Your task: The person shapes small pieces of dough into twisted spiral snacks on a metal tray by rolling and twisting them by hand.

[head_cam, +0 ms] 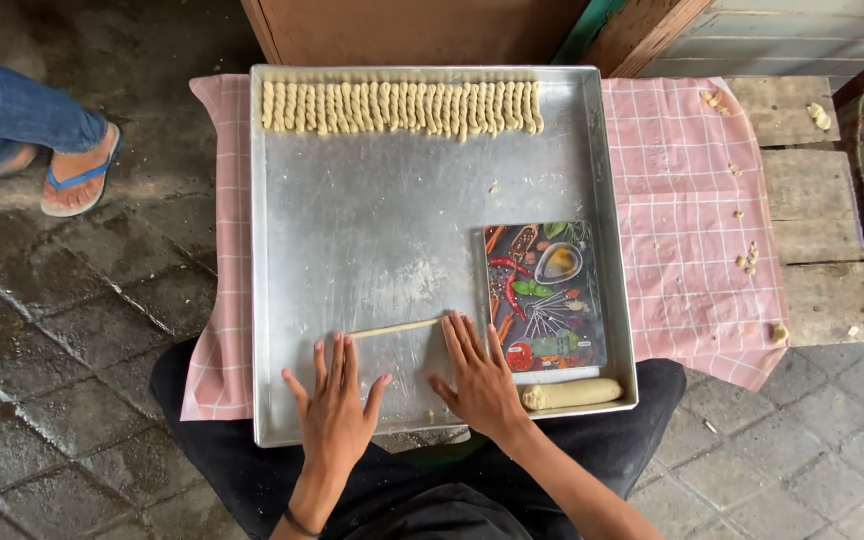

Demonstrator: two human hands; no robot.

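A large square metal tray (352, 220) rests on a pink checked cloth (692, 200). A thin rope of pale dough (392, 328) lies on the tray near its front edge. My left hand (335, 405) lies flat with fingers spread, its fingertips just below the rope's left end. My right hand (479, 375) is flat too, fingertips touching the rope's right end. A thick log of dough (572, 394) lies by the front right corner, next to my right hand. A row of twisted dough sticks (400, 107) lines the tray's far edge.
A small board printed with spices and peppers (544, 297) lies on the tray's right side. Dough crumbs (748, 258) dot the cloth and the wooden planks (822, 230) on the right. Another person's sandalled foot (77, 178) stands on the wet stone floor at the left.
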